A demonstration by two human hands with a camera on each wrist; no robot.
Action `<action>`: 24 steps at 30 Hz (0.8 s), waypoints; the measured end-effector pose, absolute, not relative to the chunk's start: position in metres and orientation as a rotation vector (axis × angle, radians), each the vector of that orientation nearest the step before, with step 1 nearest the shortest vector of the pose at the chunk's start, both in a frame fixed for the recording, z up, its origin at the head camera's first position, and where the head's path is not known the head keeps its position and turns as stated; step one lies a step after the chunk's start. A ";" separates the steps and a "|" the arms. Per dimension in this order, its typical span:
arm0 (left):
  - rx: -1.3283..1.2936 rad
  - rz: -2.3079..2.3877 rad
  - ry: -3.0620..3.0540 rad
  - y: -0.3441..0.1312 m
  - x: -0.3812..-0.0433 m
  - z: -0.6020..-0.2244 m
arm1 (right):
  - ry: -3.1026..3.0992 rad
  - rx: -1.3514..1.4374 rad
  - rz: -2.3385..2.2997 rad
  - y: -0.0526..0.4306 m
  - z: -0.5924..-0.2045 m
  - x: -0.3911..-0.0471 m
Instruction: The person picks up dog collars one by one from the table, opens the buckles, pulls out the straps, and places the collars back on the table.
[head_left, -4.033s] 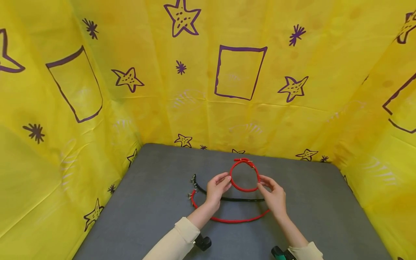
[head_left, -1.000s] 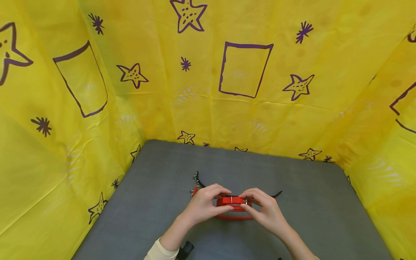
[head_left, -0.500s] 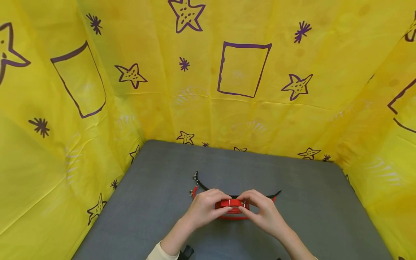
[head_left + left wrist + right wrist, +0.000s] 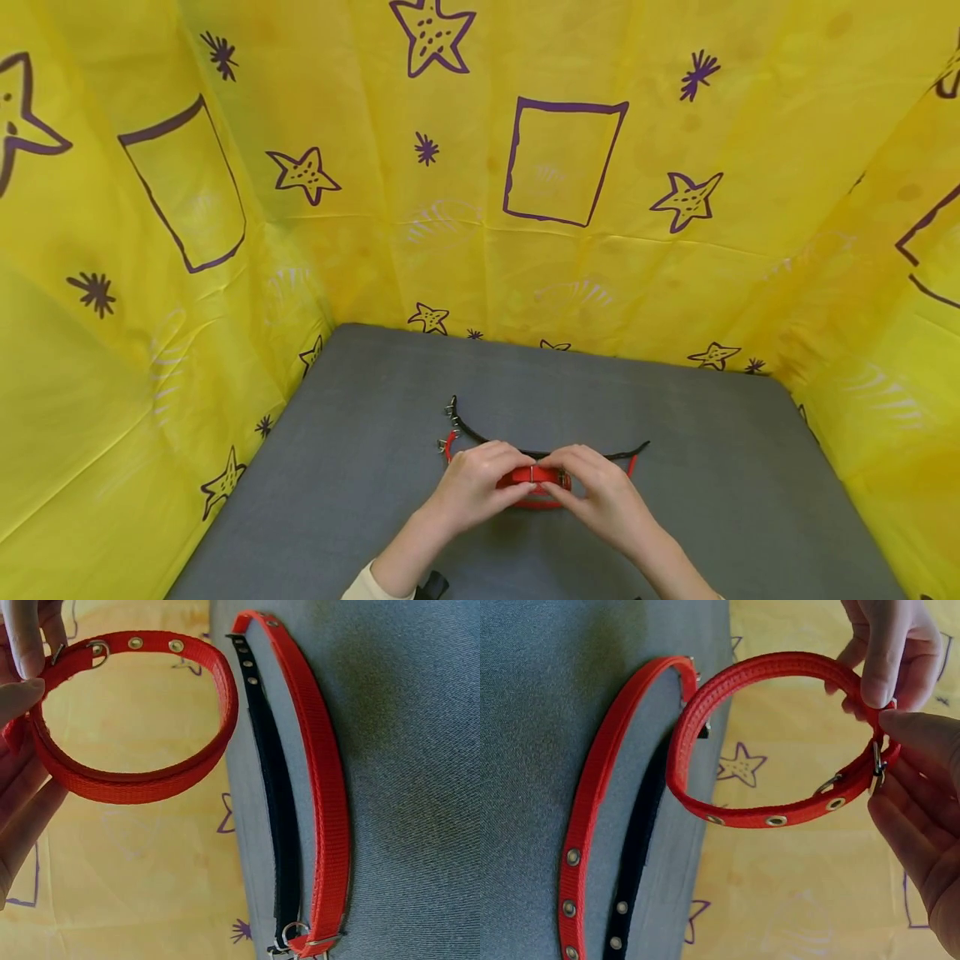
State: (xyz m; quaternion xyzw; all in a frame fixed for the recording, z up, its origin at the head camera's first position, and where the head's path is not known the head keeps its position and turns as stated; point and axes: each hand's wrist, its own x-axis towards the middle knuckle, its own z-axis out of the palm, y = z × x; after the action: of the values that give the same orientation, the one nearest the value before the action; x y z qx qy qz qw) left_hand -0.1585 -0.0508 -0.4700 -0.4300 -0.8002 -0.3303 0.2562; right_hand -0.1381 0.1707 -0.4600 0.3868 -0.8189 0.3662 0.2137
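Observation:
A red collar (image 4: 776,820) with metal eyelets is buckled into a ring and held up above the mat. Its buckle (image 4: 877,769) and strap end face the person. My left hand (image 4: 477,485) pinches the band between thumb and fingers on the left of this side. From the right, my right hand (image 4: 603,496) pinches the same band by the buckle, the two hands' fingertips nearly meeting. Behind and below, a black collar (image 4: 277,795) and a second red collar (image 4: 322,802) lie unbuckled and stretched out on the mat, side by side in shallow curves.
The grey mat (image 4: 360,417) is bounded by yellow fabric walls (image 4: 555,275) with purple stars and outlines at the back and both sides. A dark object (image 4: 432,586) shows by the left sleeve (image 4: 375,585).
Four seconds ago the hands held the ring upright by its sides; it has since come down and tilted, buckle side nearer. Over the last second the right fingertips have moved left along the band.

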 end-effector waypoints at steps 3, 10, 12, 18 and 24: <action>-1.165 -0.923 -2.177 -0.051 -0.157 -0.471 | -2.278 1.076 1.020 0.171 -0.460 -0.137; -1.140 -0.996 -2.188 -0.052 -0.157 -0.475 | -2.227 1.097 1.085 0.170 -0.460 -0.138; -1.127 -1.009 -2.187 -0.052 -0.157 -0.475 | -2.204 1.101 1.092 0.170 -0.461 -0.139; -1.101 -1.061 -2.191 -0.052 -0.158 -0.476 | -2.191 1.075 1.137 0.169 -0.463 -0.141; -1.097 -1.098 -2.180 -0.054 -0.158 -0.478 | -2.231 1.000 1.287 0.167 -0.460 -0.138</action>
State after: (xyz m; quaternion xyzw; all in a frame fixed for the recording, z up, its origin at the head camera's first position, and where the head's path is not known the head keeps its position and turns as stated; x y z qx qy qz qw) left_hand -0.1584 -0.0538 -0.4775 -0.3988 -0.7926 -0.3994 0.2306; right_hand -0.1379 0.1669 -0.4601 0.3556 -0.7929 0.4576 0.1882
